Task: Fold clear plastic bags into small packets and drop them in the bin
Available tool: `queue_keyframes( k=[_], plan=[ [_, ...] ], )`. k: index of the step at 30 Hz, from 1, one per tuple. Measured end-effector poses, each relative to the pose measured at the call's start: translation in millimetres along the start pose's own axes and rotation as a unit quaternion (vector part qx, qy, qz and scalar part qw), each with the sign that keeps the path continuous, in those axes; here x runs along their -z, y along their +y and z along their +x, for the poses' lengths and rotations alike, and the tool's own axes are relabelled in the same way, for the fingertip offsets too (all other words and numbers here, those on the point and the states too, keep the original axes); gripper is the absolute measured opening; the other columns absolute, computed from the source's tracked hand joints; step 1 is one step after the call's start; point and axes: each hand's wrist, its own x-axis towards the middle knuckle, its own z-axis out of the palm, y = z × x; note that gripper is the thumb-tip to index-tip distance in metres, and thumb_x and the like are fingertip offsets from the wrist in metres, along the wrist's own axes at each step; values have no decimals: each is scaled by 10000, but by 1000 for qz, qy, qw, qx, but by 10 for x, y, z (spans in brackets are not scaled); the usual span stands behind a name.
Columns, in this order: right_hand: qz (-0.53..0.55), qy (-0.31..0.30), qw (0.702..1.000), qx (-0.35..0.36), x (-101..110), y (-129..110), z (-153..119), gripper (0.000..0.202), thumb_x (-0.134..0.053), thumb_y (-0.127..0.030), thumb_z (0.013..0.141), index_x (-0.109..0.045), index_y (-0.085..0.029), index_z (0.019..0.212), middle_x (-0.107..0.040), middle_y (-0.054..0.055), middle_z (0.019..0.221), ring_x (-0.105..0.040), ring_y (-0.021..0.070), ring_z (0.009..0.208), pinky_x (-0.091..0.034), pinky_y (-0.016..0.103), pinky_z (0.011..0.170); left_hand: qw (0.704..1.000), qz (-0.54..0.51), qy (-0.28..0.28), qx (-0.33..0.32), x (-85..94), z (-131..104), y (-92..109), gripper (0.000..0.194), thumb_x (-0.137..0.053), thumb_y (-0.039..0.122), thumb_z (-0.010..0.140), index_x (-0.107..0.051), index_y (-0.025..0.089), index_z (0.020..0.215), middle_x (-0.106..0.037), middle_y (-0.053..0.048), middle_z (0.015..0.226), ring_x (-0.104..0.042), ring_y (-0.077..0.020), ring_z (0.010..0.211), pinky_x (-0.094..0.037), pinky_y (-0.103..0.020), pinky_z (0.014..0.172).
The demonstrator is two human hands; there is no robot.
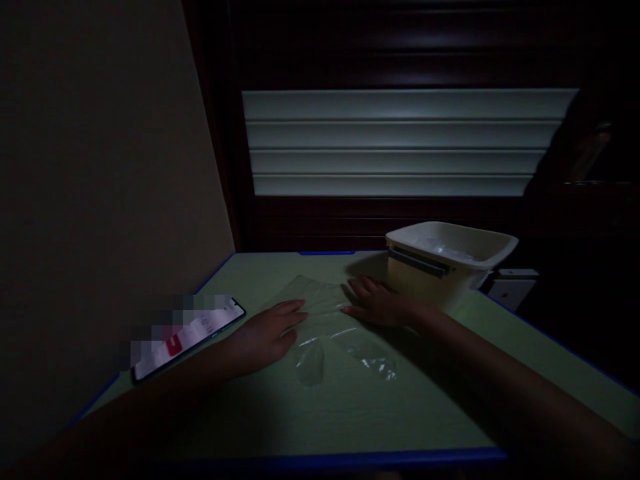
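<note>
A clear plastic bag lies spread flat on the table, its two handle loops toward me. My left hand rests on the bag's left side with the fingers stretched out and slightly apart. On the right side, my right hand lies palm down with spread fingers, its fingertips at the bag's edge. Neither hand grips anything. The bag's far edge is faint against the tabletop in the dim light.
Left of my left hand lies a smartphone with a lit screen. A cream plastic bin, with clear plastic inside, stands behind my right hand. The green table has blue edging. Past its right edge is a white boxy object.
</note>
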Motion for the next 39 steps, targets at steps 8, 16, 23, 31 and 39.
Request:
queue_keyframes(
  k=[8,16,23,31,39],
  plan=[
    [76,53,991,101,267,-331,-123,454,-572,-245,782,-467,-135,1210,-423,182,1303,-421,280,1173,-311,433,973,1000,8,24,-11,-48,14,-30,354,-407,241,856,-548,149,1167,-464,-93,1315,-424,-198,1204,-343,-344,1006],
    [198,-133,946,222,340,-684,-312,150,-661,-125,688,-640,-157,833,-631,-13,791,-601,113,716,-466,198,644,1000,-4,29,-10,-83,25,-52,344,-425,248,840,-541,166,1152,-473,-85,1308,-431,-196,1198,-350,-348,1002],
    [200,-163,930,262,292,-730,-303,68,-622,-95,722,-665,-108,774,-614,24,782,-584,122,736,-444,205,683,997,-7,64,-31,-90,31,-34,297,-451,204,820,-577,146,1082,-506,-110,1257,-454,-209,1168,-375,-337,982],
    [131,-149,941,276,331,-812,-371,166,-559,0,694,-649,-116,772,-584,50,821,-553,151,778,-422,245,746,991,-6,75,-114,-1,61,37,222,-418,136,811,-626,147,888,-617,-80,942,-565,-180,912,-448,-286,821],
    [91,-145,959,227,365,-882,-428,110,-465,-62,761,-543,-134,785,-530,46,798,-479,134,687,-389,241,654,989,-7,72,-131,34,38,69,261,-394,74,718,-613,127,850,-606,-68,821,-559,-176,799,-449,-282,735]
  ],
)
